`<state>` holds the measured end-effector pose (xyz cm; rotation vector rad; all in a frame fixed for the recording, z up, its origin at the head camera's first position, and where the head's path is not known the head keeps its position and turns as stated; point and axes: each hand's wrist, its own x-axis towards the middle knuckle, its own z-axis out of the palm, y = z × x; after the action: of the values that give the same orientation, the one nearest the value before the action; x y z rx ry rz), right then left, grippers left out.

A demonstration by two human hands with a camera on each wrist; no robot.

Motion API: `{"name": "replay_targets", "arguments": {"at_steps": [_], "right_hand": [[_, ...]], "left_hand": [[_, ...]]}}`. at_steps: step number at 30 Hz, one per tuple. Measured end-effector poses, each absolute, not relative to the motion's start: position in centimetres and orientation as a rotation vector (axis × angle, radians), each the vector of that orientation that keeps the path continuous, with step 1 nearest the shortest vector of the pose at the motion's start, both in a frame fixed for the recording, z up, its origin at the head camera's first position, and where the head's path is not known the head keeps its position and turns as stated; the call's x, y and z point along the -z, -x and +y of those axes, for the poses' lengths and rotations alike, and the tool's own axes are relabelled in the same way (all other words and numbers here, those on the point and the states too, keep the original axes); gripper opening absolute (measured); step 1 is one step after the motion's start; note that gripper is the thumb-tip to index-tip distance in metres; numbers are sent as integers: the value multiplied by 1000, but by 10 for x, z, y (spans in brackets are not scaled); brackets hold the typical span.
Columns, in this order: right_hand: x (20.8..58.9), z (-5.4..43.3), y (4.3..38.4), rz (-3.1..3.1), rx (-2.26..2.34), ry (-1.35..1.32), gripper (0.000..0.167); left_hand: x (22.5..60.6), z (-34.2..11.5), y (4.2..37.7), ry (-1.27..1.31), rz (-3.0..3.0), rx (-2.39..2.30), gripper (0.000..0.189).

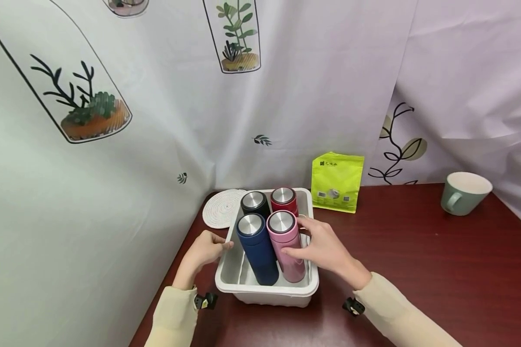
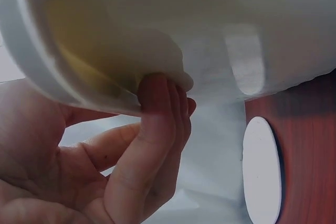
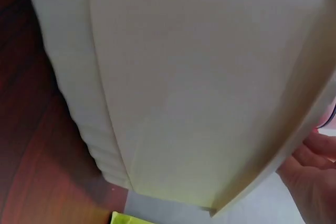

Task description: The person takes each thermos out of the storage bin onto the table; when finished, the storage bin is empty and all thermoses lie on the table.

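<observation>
A white plastic bin (image 1: 267,289) holds several upright thermos bottles with silver-topped lids. My right hand (image 1: 323,246) grips the pink thermos (image 1: 293,271) near its top, thumb on the front and fingers at the far right side. To its left leans the dark blue thermos (image 1: 260,258). Behind these two stand a black thermos (image 1: 255,202) and a red thermos (image 1: 284,196). My left hand (image 1: 205,251) pinches the bin's left rim. In the left wrist view, its fingers (image 2: 152,124) press the outer wall below the rim. The right wrist view shows mostly the bin's outer side (image 3: 173,87).
A round woven white mat (image 1: 221,209) lies behind the bin at the left. Against the back curtain stands a lime-green pouch (image 1: 336,180). A pale green mug (image 1: 464,195) sits at the far right on the dark red table (image 1: 417,260). A curtain closes off the left side.
</observation>
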<state>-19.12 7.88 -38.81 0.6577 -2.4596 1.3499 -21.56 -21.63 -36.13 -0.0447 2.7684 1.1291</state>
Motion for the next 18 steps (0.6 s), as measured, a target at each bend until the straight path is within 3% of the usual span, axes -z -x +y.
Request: {"name": "replay_targets", "arguments": {"at_steps": [5, 18], "right_hand": [[390, 74, 190, -2482, -1316, -657, 71], [395, 67, 184, -2437, -1266, -582, 62]], "left_hand": [[360, -215, 214, 38, 2759, -1151, 22], [359, -215, 212, 48, 2758, -1156, 24]]}}
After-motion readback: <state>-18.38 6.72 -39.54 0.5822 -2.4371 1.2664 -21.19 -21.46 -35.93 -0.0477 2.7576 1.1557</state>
